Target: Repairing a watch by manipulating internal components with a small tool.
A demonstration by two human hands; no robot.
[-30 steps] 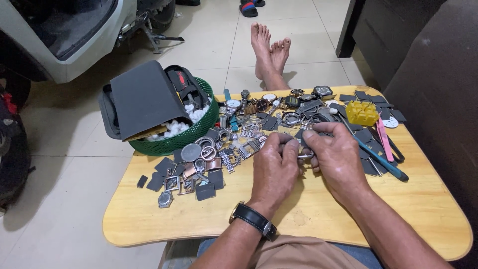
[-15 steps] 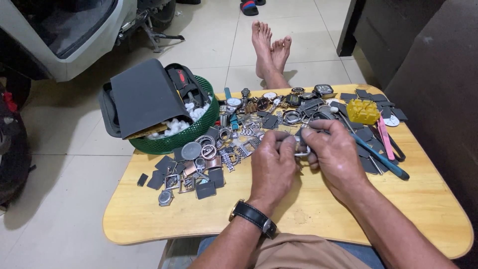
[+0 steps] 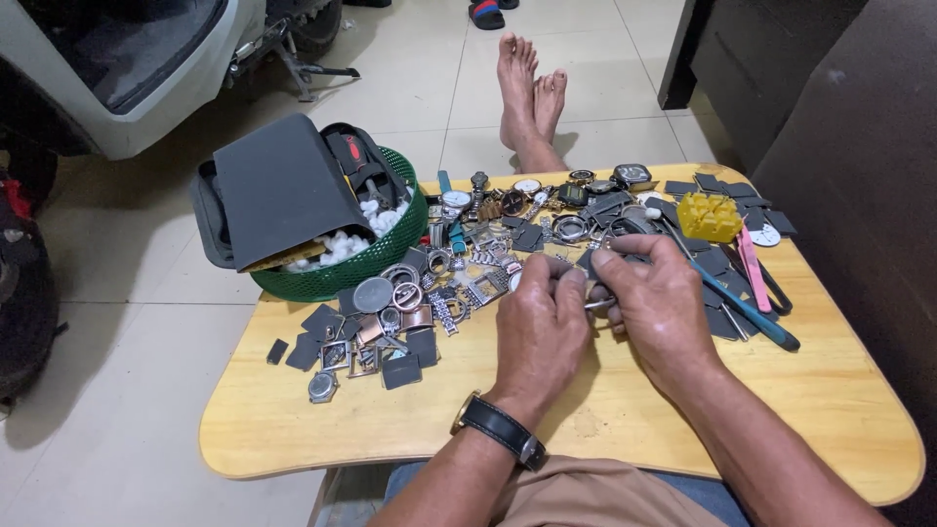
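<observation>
- I am looking down at a low wooden table [image 3: 293,429] with lots of small watch bits lying on it.
- On the far left, a green basket [image 3: 332,278] is sitting on the table, holding a dark pouch [image 3: 278,190] and white fluff.
- Just beside it, a heap of parts [image 3: 381,327] is lying loose: flat dark squares, round rings, little metal frames. These are looking unsorted and untouched.
- In the middle, my left hand [image 3: 537,327] is curling nearly closed, pinching one end of a small metal piece [image 3: 597,304] with its fingertips. A watch is sitting on that wrist.
- My right hand [image 3: 659,303] is touching the left, curled too, and pinching the other end of the same piece.
- So the piece is sitting between both hands, above the table's middle. I cannot tell what kind of part it is.
- I am guessing the work is still going on: one piece in hand, many left.
- On the right, a yellow block [image 3: 711,217], a pink tool [image 3: 752,268] and a blue tool [image 3: 752,314] are lying unused.
</observation>
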